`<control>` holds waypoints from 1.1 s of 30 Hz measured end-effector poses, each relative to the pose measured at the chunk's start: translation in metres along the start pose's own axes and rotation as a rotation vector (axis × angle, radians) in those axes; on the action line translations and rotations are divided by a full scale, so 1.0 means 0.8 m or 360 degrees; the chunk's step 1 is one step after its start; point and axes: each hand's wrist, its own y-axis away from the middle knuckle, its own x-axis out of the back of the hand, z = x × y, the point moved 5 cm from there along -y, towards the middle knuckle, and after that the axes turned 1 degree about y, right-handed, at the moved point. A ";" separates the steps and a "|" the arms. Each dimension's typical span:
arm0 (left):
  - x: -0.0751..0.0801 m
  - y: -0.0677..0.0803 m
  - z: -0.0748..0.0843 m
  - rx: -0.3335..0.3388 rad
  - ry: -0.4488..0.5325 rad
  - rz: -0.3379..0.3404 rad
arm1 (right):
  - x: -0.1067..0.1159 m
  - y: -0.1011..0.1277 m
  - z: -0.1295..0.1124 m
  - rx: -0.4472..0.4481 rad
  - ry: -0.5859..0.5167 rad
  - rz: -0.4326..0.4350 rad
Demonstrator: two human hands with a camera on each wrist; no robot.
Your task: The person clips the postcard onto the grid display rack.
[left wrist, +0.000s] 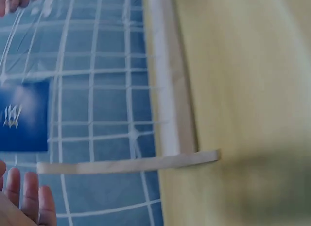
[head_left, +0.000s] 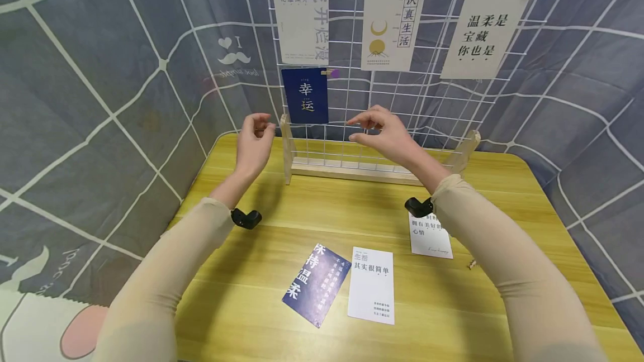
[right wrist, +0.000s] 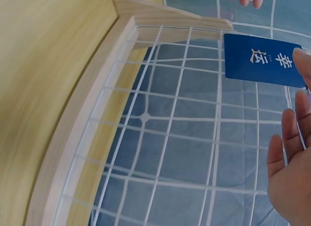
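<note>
A dark blue card (head_left: 305, 106) with two large characters hangs on the white wire grid (head_left: 387, 85), with a purple-topped clothespin (head_left: 330, 73) at its upper right corner. My left hand (head_left: 255, 141) is raised just left of the card, its fingers loosely bent and holding nothing. To the card's right, my right hand (head_left: 386, 132) is held up before the grid, thumb and fingers apart with nothing between them. The right wrist view shows the blue card (right wrist: 262, 60) beside the right hand's thumb; in the left wrist view the left fingers (left wrist: 30, 194) lie below it.
Three pale cards hang along the grid's top: a left one (head_left: 297, 27), a moon card (head_left: 387, 32) and a right one (head_left: 483, 38). On the wooden table (head_left: 241, 278) lie a purple card (head_left: 317, 286), a white card (head_left: 371, 289) and another (head_left: 431, 239) partly behind the right forearm.
</note>
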 end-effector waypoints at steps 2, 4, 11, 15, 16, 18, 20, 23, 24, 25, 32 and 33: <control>-0.006 0.014 -0.004 0.0005 -0.0033 -0.0119 | 0.002 0.007 0.004 -0.0003 0.0008 -0.0035; -0.013 0.029 -0.009 0.0021 -0.0081 -0.0256 | 0.004 0.014 0.010 -0.0014 0.0010 -0.0065; -0.044 0.077 -0.021 0.0061 -0.0220 -0.0678 | 0.015 0.036 0.029 -0.0067 0.0070 -0.0106; -0.057 0.096 -0.023 0.0057 -0.0325 -0.0813 | 0.023 0.049 0.036 -0.0057 0.0102 -0.0118; -0.060 0.100 -0.024 0.0044 -0.0359 -0.0843 | 0.024 0.053 0.039 -0.0050 0.0116 -0.0125; -0.065 0.108 -0.026 0.0007 -0.0433 -0.0909 | 0.027 0.063 0.043 -0.0045 0.0135 -0.0145; -0.068 0.115 -0.028 -0.0040 -0.0506 -0.0986 | 0.030 0.073 0.050 -0.0062 0.0172 -0.0166; -0.072 0.128 -0.031 -0.0126 -0.0612 -0.1115 | 0.034 0.092 0.064 -0.0128 0.0219 -0.0199; -0.073 0.132 -0.032 -0.0151 -0.0650 -0.1159 | 0.036 0.098 0.069 -0.0145 0.0236 -0.0211; -0.074 0.137 -0.033 -0.0180 -0.0685 -0.1199 | 0.038 0.105 0.074 -0.0164 0.0250 -0.0219; -0.086 0.169 -0.036 -0.0345 -0.0870 -0.1394 | 0.052 0.147 0.105 -0.0226 0.0311 -0.0257; -0.088 0.173 -0.037 -0.0353 -0.0895 -0.1423 | 0.054 0.152 0.109 -0.0231 0.0343 -0.0268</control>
